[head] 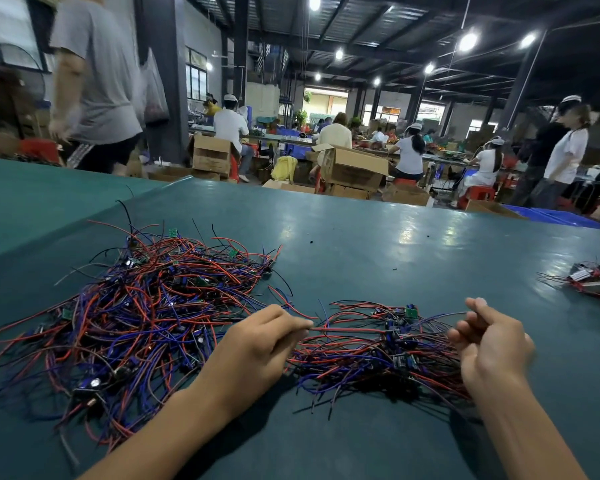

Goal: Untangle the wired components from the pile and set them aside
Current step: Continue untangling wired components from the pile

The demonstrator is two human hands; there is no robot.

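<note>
A pile of wired components [146, 306] is spread at left on the table [361, 237]. A smaller bundle [378, 351] is laid just right of it, between the left hand [257, 344] and right hand [492, 344]; a third cluster [596, 282] is set far right.

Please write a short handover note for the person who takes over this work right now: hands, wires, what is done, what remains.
Left hand: pinches red wires at the left end of the smaller bunch.
Right hand: fingers curled at that bunch's right end; a thin wire leads to them, grip unclear.
Big pile of wired components lies left on the green table; a small group lies far right.
Done: one bunch sits apart from the pile. Left: untangle it, then nearly the whole pile.
</note>
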